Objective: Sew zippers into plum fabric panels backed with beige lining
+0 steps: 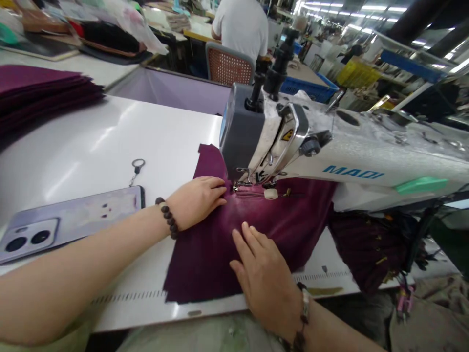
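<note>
A dark purple leather piece (205, 254) lies on the white sewing table (91, 146), running under the presser foot (252, 183) of a white sewing machine (366, 146). A zipper (256, 193) is at the needle. My left hand (196, 200) lies flat on the leather just left of the foot, fingers stretched toward the needle. My right hand (262, 274) rests flat on the leather nearer the table's front edge, fingers extended. Both wrists wear bead bracelets.
A phone (66, 225) with a key ring (137, 168) lies on the table at left. A stack of purple pieces (40, 95) sits at the far left. More purple pieces (366, 244) hang at right. A person in white (242, 24) sits ahead on a chair.
</note>
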A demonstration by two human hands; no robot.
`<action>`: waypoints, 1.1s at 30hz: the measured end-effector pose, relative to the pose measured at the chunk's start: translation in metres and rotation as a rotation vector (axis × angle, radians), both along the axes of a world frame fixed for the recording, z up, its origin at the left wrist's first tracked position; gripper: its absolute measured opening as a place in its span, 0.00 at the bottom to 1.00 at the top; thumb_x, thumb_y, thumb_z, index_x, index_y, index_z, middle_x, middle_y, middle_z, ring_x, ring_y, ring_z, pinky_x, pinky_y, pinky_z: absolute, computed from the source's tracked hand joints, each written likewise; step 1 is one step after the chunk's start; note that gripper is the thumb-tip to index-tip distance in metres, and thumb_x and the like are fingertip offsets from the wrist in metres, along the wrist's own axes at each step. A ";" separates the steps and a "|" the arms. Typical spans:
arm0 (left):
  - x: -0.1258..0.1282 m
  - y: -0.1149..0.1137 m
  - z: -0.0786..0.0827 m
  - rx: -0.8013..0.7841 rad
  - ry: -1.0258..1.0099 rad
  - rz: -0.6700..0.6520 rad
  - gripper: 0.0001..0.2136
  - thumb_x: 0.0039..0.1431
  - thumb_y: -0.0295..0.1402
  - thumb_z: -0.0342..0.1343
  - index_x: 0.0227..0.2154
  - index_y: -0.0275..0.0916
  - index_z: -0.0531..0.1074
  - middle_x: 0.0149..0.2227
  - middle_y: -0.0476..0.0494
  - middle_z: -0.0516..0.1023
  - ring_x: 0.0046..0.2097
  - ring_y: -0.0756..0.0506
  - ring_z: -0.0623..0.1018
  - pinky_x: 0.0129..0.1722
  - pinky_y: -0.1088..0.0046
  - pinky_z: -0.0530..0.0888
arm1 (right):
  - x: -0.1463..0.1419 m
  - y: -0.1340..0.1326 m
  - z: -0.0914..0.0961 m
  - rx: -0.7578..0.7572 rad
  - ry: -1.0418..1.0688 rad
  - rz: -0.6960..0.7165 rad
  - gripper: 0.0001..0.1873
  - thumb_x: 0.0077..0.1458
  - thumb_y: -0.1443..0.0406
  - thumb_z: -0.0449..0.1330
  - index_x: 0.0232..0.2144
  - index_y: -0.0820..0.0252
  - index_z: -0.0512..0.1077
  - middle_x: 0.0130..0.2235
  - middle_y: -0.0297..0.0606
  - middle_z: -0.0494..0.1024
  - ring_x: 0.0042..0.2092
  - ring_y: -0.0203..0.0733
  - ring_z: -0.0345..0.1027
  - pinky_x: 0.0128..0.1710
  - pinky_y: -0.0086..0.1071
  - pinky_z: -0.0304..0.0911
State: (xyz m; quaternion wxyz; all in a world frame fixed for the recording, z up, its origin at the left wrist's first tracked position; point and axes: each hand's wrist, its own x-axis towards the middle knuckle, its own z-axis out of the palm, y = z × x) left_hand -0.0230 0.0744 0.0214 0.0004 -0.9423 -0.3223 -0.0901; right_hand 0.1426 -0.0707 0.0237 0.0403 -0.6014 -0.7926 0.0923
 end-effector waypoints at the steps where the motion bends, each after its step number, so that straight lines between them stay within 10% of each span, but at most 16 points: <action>1: 0.005 -0.008 0.002 -0.001 0.010 0.005 0.13 0.60 0.36 0.49 0.39 0.33 0.72 0.43 0.40 0.73 0.43 0.45 0.73 0.46 0.69 0.69 | -0.001 -0.001 0.004 -0.028 0.031 0.025 0.22 0.58 0.63 0.46 0.54 0.63 0.61 0.55 0.46 0.63 0.53 0.49 0.59 0.49 0.43 0.58; 12: 0.025 -0.028 -0.011 0.006 0.046 0.070 0.27 0.49 0.47 0.57 0.41 0.25 0.69 0.44 0.30 0.71 0.49 0.39 0.70 0.51 0.67 0.66 | 0.016 0.072 -0.001 0.038 -0.002 -0.061 0.23 0.59 0.65 0.45 0.57 0.64 0.56 0.59 0.45 0.57 0.60 0.47 0.47 0.57 0.49 0.45; 33: 0.023 -0.022 -0.018 -0.087 -0.071 0.082 0.29 0.46 0.48 0.59 0.42 0.26 0.67 0.45 0.33 0.68 0.44 0.39 0.69 0.47 0.64 0.68 | 0.023 0.078 -0.020 0.027 0.135 -0.029 0.22 0.59 0.66 0.45 0.56 0.57 0.58 0.57 0.43 0.60 0.59 0.43 0.48 0.56 0.50 0.45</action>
